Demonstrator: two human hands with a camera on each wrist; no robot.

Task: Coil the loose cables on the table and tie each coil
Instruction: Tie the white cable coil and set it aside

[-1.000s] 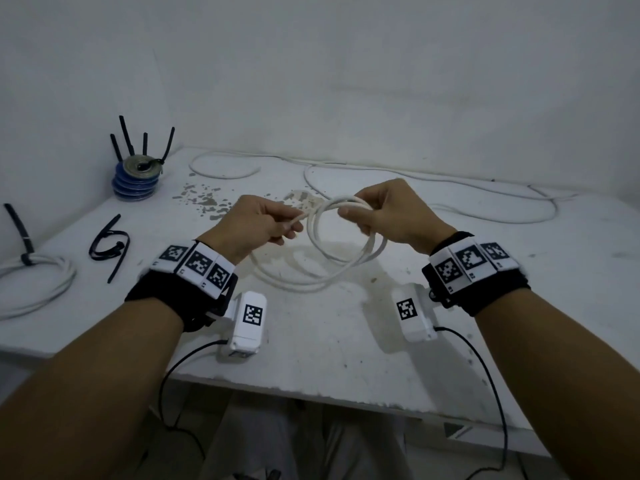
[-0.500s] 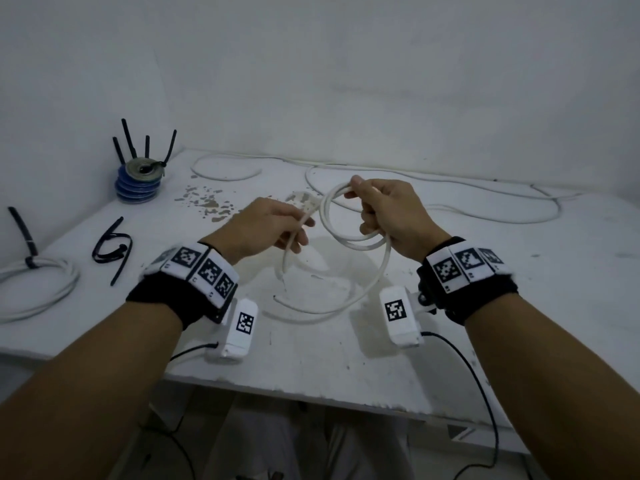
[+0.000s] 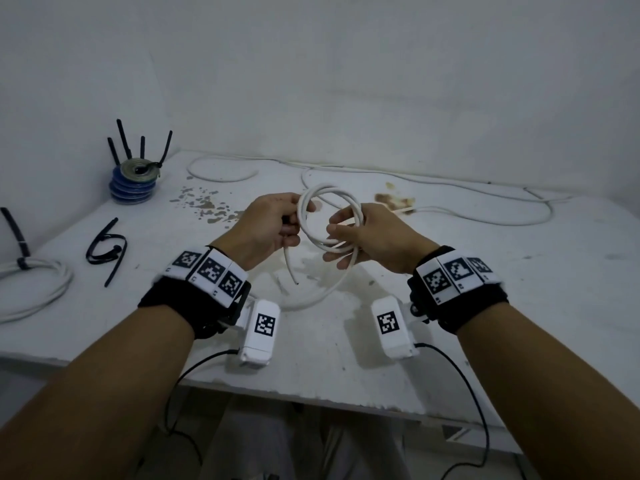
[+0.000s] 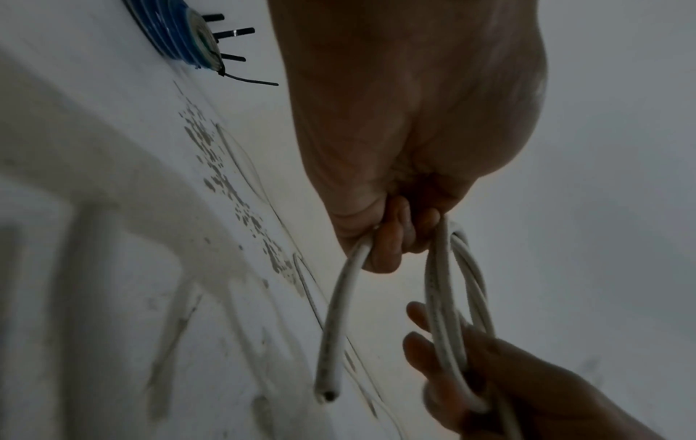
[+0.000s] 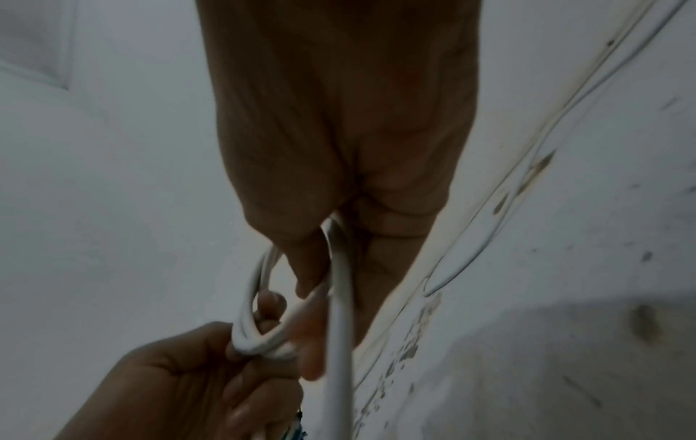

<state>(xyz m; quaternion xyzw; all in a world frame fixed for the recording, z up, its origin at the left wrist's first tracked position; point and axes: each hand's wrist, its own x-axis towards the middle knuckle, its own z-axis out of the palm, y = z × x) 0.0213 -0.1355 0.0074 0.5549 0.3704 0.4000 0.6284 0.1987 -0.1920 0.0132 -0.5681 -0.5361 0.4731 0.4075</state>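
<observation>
Cable work at mid-table, noted from left to right. Far left on the table [image 3: 346, 358]: a tied white coil [image 3: 34, 289] bound with a black strap, then loose black ties [image 3: 107, 249], and a blue spool stack [image 3: 135, 183] with more ties standing in it. Left hand [image 3: 266, 230] holds the white cable [image 3: 329, 220] above the table, fingers curled round the left side of the coil; in the left wrist view the cut end [image 4: 327, 394] sticks out below the fist and points down toward the table. Right hand [image 3: 374, 237] grips the coil's right and lower side, fingers wrapped round the bunched turns. Coil is a few turns, roughly round, standing near upright with its opening facing the person; no long axis to speak of, but the free tail [image 3: 322, 292] drops from the right hand in an arc to the table, and looks to be the slack not yet wound. Judgement on handling: light, smooth round jacket, likely a bit slippery, and springy enough that turns would open if let go. Best hold is across all turns at once, where they bunch. Far right, a long loose cable [image 3: 485, 221] lies uncoiled along the back of the table.
</observation>
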